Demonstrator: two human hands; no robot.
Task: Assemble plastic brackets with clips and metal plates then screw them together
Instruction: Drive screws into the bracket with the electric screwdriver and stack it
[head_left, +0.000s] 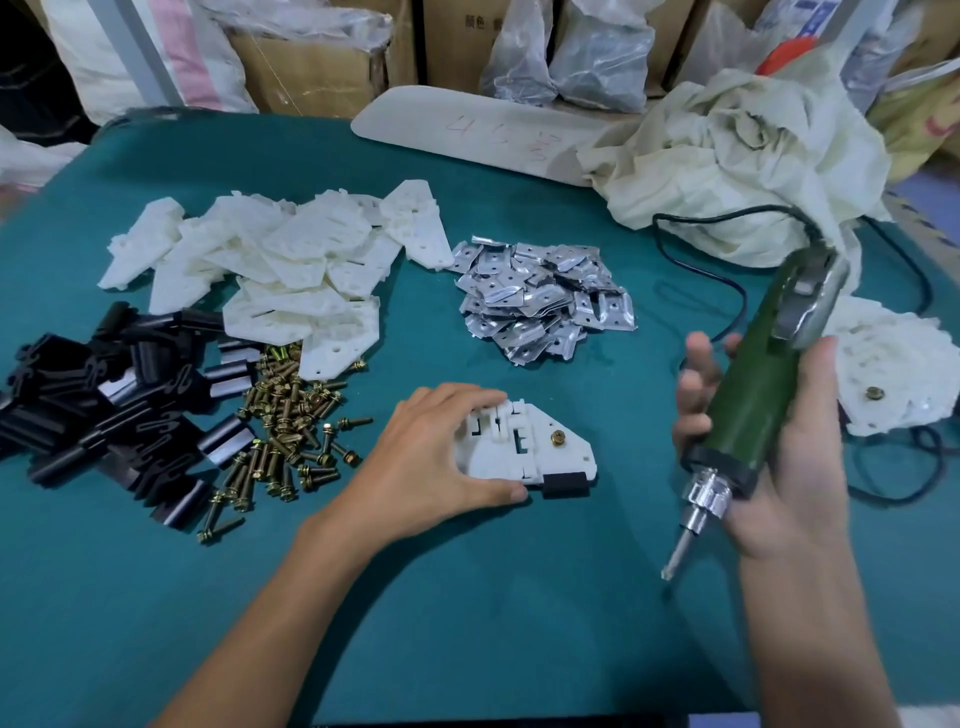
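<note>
A teal-covered counter (467, 623) stands before cardboard boxes (311, 62) and plastic bags. Near its front lies one white plastic bracket (524, 452), flat, with a brass screw (558, 438) standing in it and a black clip (566, 483) at its near edge. The left hand (436, 452) holds this bracket, fingers (467, 402) curled over its far left corner and thumb pressed along its near edge. Right of the bracket, the right hand (779, 457) has its fingers wrapped round a green electric screwdriver (753, 395), bit tilted down toward the counter. Left of the bracket lie loose screws (291, 431) and, further left, black clips (104, 410). Beyond the bracket are heaps of white brackets (275, 275) and metal plates (545, 301). Far right of the bracket sits a stack of assembled brackets (893, 364).
</note>
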